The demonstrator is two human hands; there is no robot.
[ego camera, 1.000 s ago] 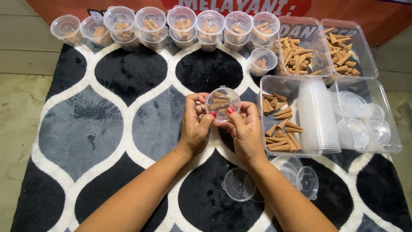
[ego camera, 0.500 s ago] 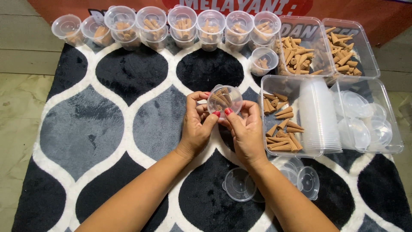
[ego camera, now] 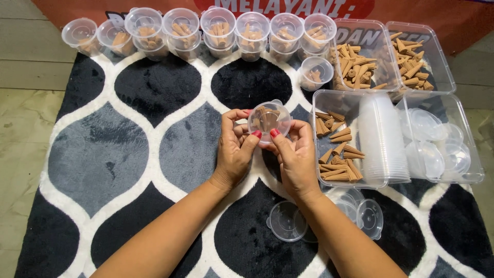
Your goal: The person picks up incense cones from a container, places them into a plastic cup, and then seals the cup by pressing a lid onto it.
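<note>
Both of my hands hold a small clear plastic cup (ego camera: 268, 120) with a lid on it and brown cones inside, above the rug's middle. My left hand (ego camera: 234, 149) grips its left side, thumb pressed on the lid. My right hand (ego camera: 296, 154) grips the right side, thumb also on the lid. Just right of my hands a clear rectangular tub (ego camera: 321, 103) holds loose brown cones (ego camera: 337, 154) and a stack of empty cups (ego camera: 381, 136).
A row of filled lidded cups (ego camera: 216, 25) lines the rug's far edge, one more (ego camera: 315, 72) nearer. Two tubs of cones (ego camera: 386, 56) sit far right, a tub of lids (ego camera: 437, 141) beside them. Loose lids (ego camera: 288, 221) lie near my right forearm. Patterned rug (ego camera: 103, 154).
The cup in my hands has tipped slightly so its lid faces the camera more; my thumbs press on the lid. Nothing else has moved.
</note>
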